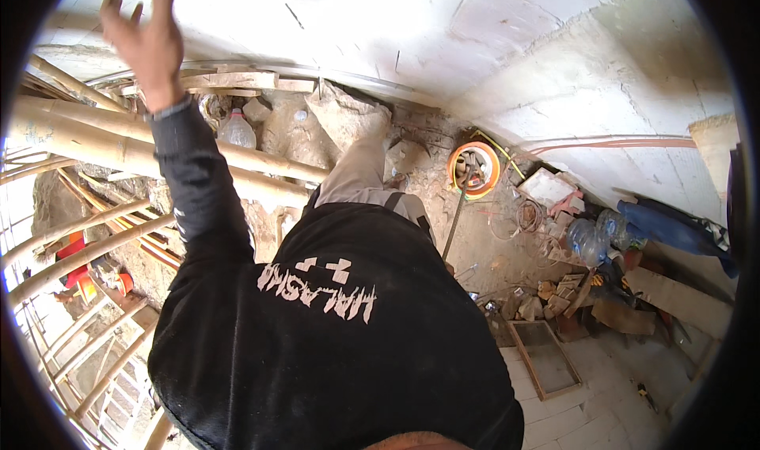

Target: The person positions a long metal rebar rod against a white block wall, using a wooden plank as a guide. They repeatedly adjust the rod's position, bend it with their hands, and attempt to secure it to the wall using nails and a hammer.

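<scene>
My left hand [146, 42] is raised at the upper left in front of the pale wall, fingers spread and nothing visible in them. Its forearm, in a black sleeve, passes over thick bamboo poles [87, 129]. My right arm is hidden behind my torso. Only a small skin-coloured patch, perhaps part of my right hand [450, 269], shows at the torso's edge, its fingers out of sight. A long thin bar [455, 224] runs from that patch up to an orange-rimmed bucket [495, 169] holding several chunks or tools; whether I grip the bar cannot be seen.
Pale block wall [380, 22] rises ahead. Big rocks [348, 113] and a clear plastic jug [237, 130] lie at its foot. To the right are water bottles [586, 240], broken bricks [558, 296] and a wood-framed mesh screen [545, 360]. Bamboo scaffolding [87, 260] fills the left.
</scene>
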Motion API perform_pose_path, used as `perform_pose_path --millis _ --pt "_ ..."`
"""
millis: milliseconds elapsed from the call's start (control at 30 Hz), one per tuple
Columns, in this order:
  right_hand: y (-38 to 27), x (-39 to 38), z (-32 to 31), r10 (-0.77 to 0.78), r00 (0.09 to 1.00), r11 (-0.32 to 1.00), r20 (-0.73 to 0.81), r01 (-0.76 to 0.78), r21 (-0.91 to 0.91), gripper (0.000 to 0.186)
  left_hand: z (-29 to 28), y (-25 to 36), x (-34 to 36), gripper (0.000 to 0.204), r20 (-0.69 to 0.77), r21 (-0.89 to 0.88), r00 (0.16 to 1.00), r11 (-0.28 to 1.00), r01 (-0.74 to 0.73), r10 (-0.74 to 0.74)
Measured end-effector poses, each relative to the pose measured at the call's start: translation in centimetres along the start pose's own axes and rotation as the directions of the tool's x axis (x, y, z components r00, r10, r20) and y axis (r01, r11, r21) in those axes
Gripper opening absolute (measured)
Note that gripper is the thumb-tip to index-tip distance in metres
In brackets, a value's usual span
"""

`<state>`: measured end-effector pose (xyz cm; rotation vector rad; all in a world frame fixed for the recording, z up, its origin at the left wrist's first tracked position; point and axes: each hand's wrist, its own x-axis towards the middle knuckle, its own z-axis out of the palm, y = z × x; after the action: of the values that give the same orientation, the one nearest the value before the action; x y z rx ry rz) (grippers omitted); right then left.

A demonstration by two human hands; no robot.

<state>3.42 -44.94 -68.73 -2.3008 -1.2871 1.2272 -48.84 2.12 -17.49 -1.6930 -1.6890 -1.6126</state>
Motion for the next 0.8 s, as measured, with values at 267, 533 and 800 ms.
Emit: perform_pose_path --millis 267,533,800 --pt "0.2 2.0 -7.9 0.365 0.813 0.83 0.453 -0.505 0.238 0.03 9.3 1.0 5.0 0.09 0.054 0.16 0.986 0.973 -0.164 0.157" --pt "3.3 1.2 -6.4 0.189 0.84 0.928 0.508 -0.322 0.187 0.039 13.8 -3.3 4.7 0.088 0.297 0.142 0.933 0.957 -0.254 0.203" --pt "-2.0 4.2 -5.7 0.217 0.853 0.933 0.475 -0.324 0.156 0.045 13.3 -0.6 4.2 0.088 0.325 0.182 0.936 0.962 -0.202 0.135"
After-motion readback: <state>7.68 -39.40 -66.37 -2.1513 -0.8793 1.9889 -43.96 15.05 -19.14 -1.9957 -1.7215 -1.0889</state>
